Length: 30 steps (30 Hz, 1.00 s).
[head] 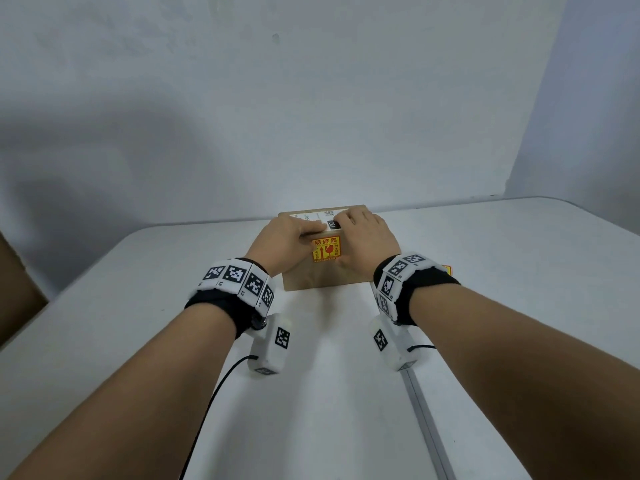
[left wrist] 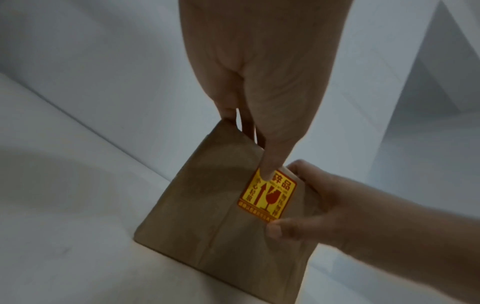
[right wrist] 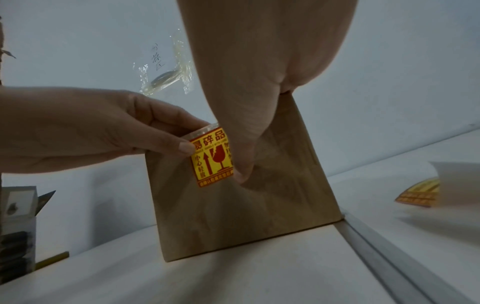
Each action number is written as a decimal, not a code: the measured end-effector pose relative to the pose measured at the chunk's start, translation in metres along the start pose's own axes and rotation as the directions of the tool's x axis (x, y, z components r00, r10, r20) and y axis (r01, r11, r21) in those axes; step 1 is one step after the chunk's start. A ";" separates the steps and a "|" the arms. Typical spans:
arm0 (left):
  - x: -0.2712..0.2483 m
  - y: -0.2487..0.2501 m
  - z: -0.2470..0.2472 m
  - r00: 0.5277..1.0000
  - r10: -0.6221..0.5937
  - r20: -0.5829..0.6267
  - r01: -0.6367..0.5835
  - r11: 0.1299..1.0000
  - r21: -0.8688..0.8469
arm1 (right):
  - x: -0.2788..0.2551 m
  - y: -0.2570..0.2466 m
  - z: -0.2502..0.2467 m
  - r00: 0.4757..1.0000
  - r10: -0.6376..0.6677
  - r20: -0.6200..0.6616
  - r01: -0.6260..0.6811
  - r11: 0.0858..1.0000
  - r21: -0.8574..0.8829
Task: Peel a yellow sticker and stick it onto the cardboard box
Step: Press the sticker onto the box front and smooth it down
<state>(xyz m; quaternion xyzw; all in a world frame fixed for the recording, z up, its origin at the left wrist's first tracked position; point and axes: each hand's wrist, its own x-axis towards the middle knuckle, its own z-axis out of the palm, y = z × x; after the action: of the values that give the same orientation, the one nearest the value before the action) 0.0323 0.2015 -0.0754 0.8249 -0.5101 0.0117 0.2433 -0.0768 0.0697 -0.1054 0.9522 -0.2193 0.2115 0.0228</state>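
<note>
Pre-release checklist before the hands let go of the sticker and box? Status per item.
1. Yellow sticker on the near side face of the cardboard box: ok.
2. Upper corner pressed down by the left hand thumb: ok.
3. Lower corner pressed by the right hand thumb: ok.
4. Sticker fully flat, no lifted edge: cannot tell; the top edge near the box rim looks slightly raised in the right wrist view.
5. Box seated on the table: ok.
6. Both hands' fingers hooked over the box top, bracing it: ok.
</note>
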 end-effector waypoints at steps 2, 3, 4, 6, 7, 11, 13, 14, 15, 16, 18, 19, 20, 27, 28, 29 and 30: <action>0.002 0.002 0.003 0.999 0.032 0.009 -0.033 0.996 0.085 | 0.001 0.001 0.000 1.000 0.002 0.011 -0.002 1.000 0.019; 0.003 0.003 0.005 0.998 0.056 0.009 -0.057 0.988 0.143 | 0.002 0.001 0.000 1.000 0.003 0.015 -0.003 1.000 0.031; 0.004 0.005 0.006 0.997 0.077 0.003 -0.076 0.978 0.195 | 0.002 0.002 -0.001 1.000 0.005 0.023 -0.006 0.999 0.043; 0.007 0.009 0.012 0.994 0.108 -0.029 -0.096 0.957 0.274 | 0.001 0.003 -0.001 0.999 0.002 0.037 -0.004 0.998 0.059; 0.008 0.010 0.014 0.992 0.113 -0.053 -0.092 0.948 0.305 | 0.000 0.005 -0.001 0.999 -0.001 0.040 -0.001 0.998 0.062; 0.012 0.008 0.022 0.991 0.092 -0.094 -0.054 0.938 0.343 | -0.001 0.006 -0.004 0.999 -0.011 0.036 0.008 0.996 0.089; 0.013 0.005 0.023 0.991 0.107 -0.080 -0.071 0.927 0.368 | -0.001 0.006 -0.005 0.999 -0.011 0.038 0.007 0.996 0.094; 0.012 0.004 0.023 0.990 0.120 -0.071 -0.084 0.920 0.384 | -0.001 0.005 -0.005 0.999 -0.013 0.036 0.010 0.995 0.097; 0.012 0.002 0.022 0.989 0.135 -0.060 -0.101 0.911 0.400 | -0.001 0.005 -0.005 0.999 -0.015 0.033 0.011 0.995 0.101; 0.012 0.001 0.020 0.988 0.148 -0.040 -0.118 0.901 0.417 | -0.002 0.005 -0.004 0.999 -0.014 0.030 0.011 0.995 0.102; 0.012 -0.002 0.015 0.985 0.172 0.014 -0.161 0.883 0.442 | -0.003 0.005 -0.004 1.000 -0.011 0.026 0.008 0.994 0.107; 0.012 -0.003 0.012 0.983 0.181 0.038 -0.179 0.877 0.446 | -0.003 0.006 -0.004 1.000 -0.011 0.023 0.008 0.994 0.111; 0.011 -0.004 0.009 0.981 0.185 0.056 -0.191 0.876 0.442 | -0.003 0.006 -0.004 1.000 -0.011 0.019 0.009 0.994 0.112; 0.010 -0.011 0.000 0.974 0.212 0.086 -0.227 0.936 0.270 | -0.003 0.006 -0.001 1.000 -0.026 0.006 0.025 0.994 0.102; 0.010 -0.012 -0.001 0.972 0.221 0.083 -0.235 0.943 0.237 | -0.003 0.007 0.000 1.000 -0.025 0.004 0.025 0.994 0.102; 0.010 -0.013 -0.001 0.971 0.228 0.079 -0.240 0.948 0.210 | -0.003 0.007 0.001 1.000 -0.024 0.002 0.024 0.994 0.102; 0.009 -0.014 -0.002 0.970 0.232 0.078 -0.243 0.951 0.191 | -0.003 0.007 0.001 1.000 -0.024 0.000 0.024 0.994 0.102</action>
<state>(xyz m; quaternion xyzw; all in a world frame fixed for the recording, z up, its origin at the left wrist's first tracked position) 0.0491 0.2000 -0.0766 0.7777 -0.6085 0.0693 0.1422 -0.0815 0.0645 -0.1081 0.9548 -0.1967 0.2216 -0.0237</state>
